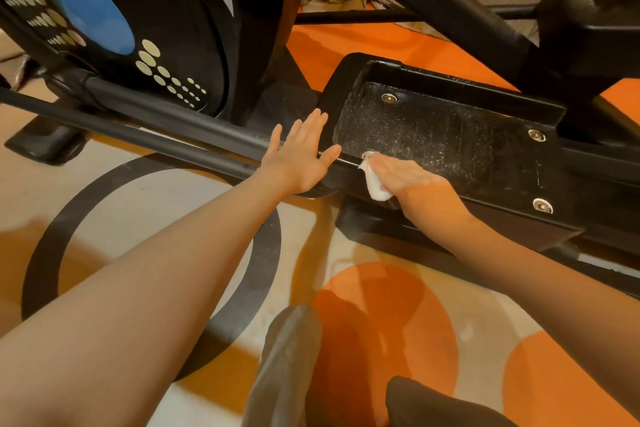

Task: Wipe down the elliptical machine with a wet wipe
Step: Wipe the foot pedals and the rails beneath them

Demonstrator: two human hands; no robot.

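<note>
Orange-circled rug (381, 322) below, right hand (412, 177) presses a wet wipe (375, 185) to the elliptical's pedal (450, 146); left hand (299, 158) flat, fingers spread

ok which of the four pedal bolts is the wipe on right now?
The near-left bolt, by the pedal's front edge. The wet wipe under the right hand partly covers it; the other three sit fully exposed.

I see the pedal (450, 146) right of the flywheel housing (138, 28), the rail (156, 118) running in front of both. My left hand (299, 152) lies flat at the pedal's near-left corner; my right hand (408, 177), just beside it, presses the wipe (375, 187) on the pedal's near edge.
</note>
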